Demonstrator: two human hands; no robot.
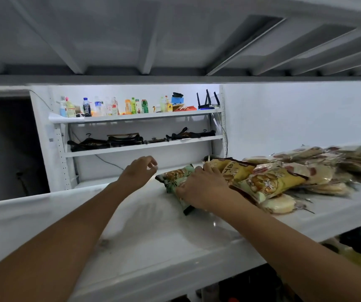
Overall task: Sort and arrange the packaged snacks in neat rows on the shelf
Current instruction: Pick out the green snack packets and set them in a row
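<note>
Right hand, palm down, closes its grip on a green snack packet that lies flat on the white shelf; thumb sits at the packet's near edge, fingers spread over its top and reach toward the neighbouring yellow packets. Left hand hovers just beyond the packet's far-left corner, fingers loosely curled and parted, holding nothing and touching nothing that can be seen. Green packet marks the left limit of the stock: to its right the yellow packets overlap one another at a slant, and further right a loose heap of pale packets trails off along the shelf toward the frame edge. Left half of the shelf is bare. Behind, a second rack carries bottles on its upper board and dark hangers on the lower.

Step in hand, as judged: separating one green packet from the mixed pile to start or extend a row. Sorting appears to be at an early stage, since most packets lie unordered. Next move calls for sliding or lifting the packet leftward onto bare shelf, squaring it to the front edge, with the free hand steadying its far end so that the slanted yellow packets are not dragged along.
</note>
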